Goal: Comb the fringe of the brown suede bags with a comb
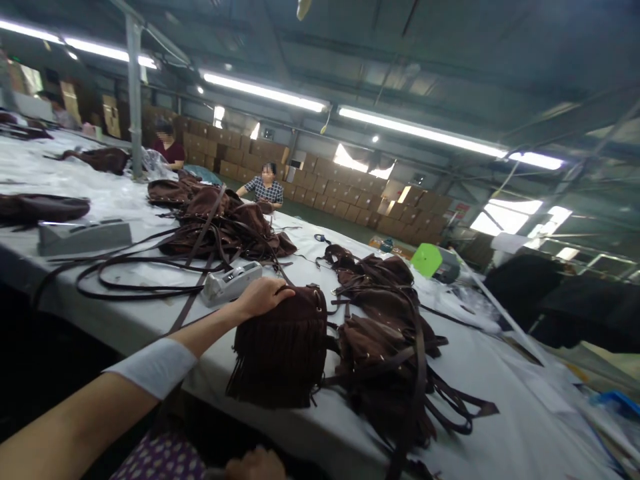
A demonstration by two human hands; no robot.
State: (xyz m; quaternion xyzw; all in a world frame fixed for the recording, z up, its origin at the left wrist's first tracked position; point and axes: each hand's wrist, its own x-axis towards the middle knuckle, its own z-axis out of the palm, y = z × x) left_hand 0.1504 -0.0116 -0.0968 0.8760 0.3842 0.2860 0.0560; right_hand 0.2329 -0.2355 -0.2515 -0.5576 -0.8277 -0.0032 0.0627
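My left hand (265,297) grips the top edge of a dark brown fringed bag (283,350), fingers closed over its rim. The bag stands upright at the table's near edge, its fringe hanging down the front. At the bottom of the view, my right hand (257,465) is partly cut off and looks curled; what it holds, if anything, is hidden. Just right of the fringed bag lies a pile of brown bags (380,333) with long straps. Behind my left hand sits a grey tape dispenser (233,281).
Another heap of brown bags (215,213) lies farther back on the white-covered table (505,400). A second grey dispenser (85,237) is at left, near loose straps. A metal post (134,93) rises from the table. One co-worker (265,187) is across it. Stacked cartons line the back.
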